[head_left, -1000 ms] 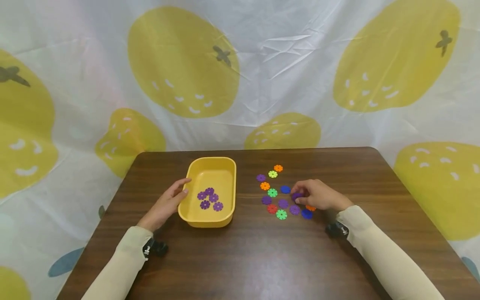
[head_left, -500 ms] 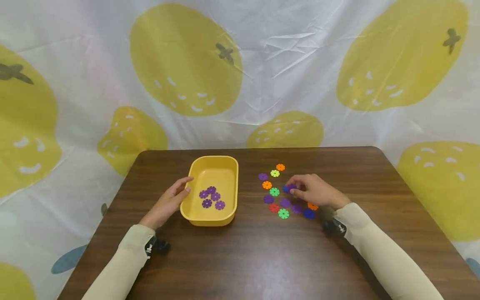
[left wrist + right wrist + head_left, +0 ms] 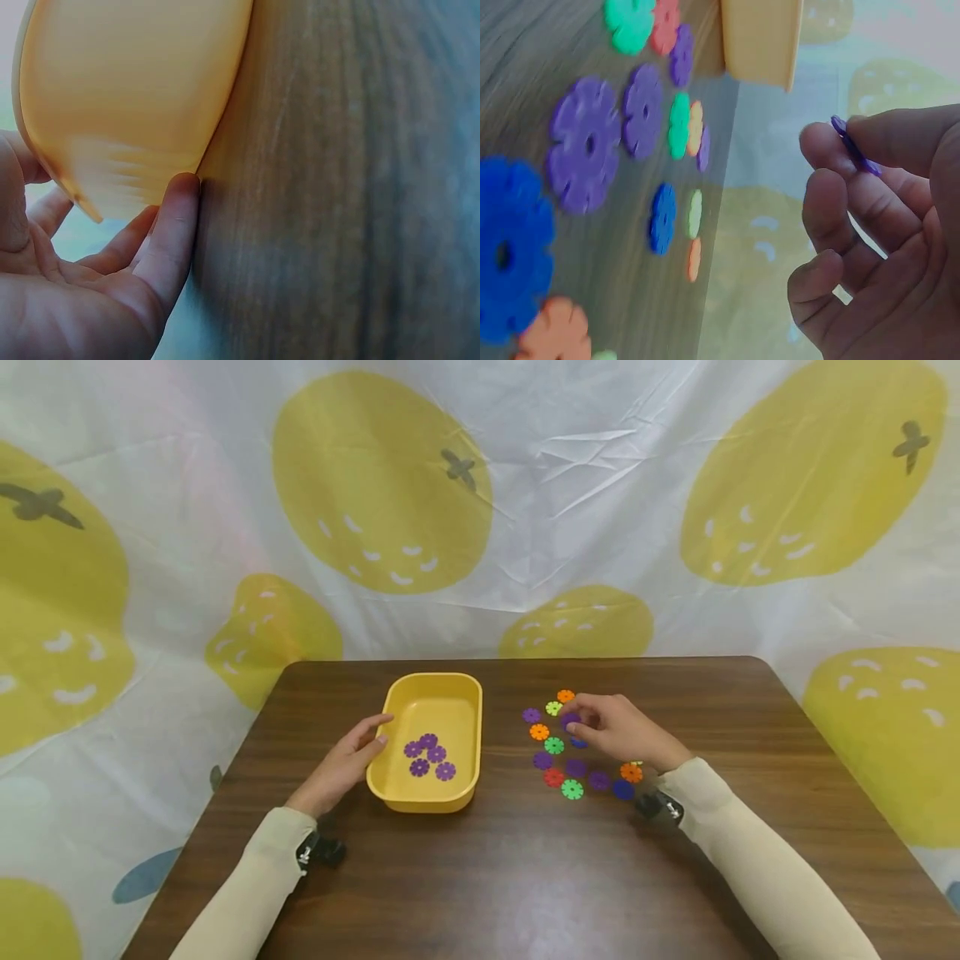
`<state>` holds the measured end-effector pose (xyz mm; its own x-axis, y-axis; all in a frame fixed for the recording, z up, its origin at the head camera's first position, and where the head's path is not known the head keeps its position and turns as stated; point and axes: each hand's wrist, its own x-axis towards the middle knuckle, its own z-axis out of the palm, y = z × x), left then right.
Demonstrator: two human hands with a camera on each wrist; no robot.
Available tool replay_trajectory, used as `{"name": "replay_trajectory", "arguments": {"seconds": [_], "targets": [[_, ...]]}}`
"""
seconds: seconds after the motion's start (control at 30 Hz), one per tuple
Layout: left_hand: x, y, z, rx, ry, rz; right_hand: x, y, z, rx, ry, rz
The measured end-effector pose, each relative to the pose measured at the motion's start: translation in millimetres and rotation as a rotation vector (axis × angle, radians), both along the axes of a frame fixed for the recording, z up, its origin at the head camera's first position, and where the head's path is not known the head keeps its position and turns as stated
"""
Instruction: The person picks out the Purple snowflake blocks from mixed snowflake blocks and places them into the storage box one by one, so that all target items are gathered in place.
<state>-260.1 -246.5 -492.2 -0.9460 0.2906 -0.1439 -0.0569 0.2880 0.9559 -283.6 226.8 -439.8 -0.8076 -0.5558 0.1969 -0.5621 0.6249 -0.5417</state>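
My left hand (image 3: 337, 770) holds the near-left side of a yellow plastic tub (image 3: 471, 760), thumb at the rim. In the left wrist view, fingers press the tub's outer wall (image 3: 142, 97). Several purple notched discs (image 3: 446, 771) lie inside the tub. Over the tabletop, my right hand (image 3: 630, 733) pinches another purple notched disc (image 3: 840, 124) between thumb and index finger, raised above the table in the right wrist view. Below and around that hand lie loose discs: blue (image 3: 623, 789), orange (image 3: 632, 772), green (image 3: 572, 789), red (image 3: 553, 777) and purple (image 3: 598, 781).
Farther back on the brown wooden table (image 3: 525, 877) are a yellow-green disc (image 3: 553, 708) and an orange disc (image 3: 566, 696). A white curtain printed with lemons (image 3: 382, 481) hangs behind the table's far edge.
My right hand has moved left and up from among the discs, carrying the purple disc and uncovering an orange disc. The left hand stays at the tub, and the view has shifted slightly.
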Motion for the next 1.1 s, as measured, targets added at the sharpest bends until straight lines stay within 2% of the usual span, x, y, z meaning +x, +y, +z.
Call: {"name": "replay_trajectory", "arguments": {"seconds": [0.47, 0.83, 1.1], "targets": [[0.4, 2.1, 1.4, -0.045, -0.009, 0.022, -1.5, -52.4, 12.2, -0.103, -0.009, 0.048], [-0.4, 0.7, -1.7, -0.048, -0.029, 0.029, -9.6, -102.8, 15.5, -0.173, -0.035, 0.147], [1.8, 0.9, -1.7, -0.047, -0.025, 0.030, -19.0, -136.5, 12.2, -0.127, -0.013, 0.156]]}}
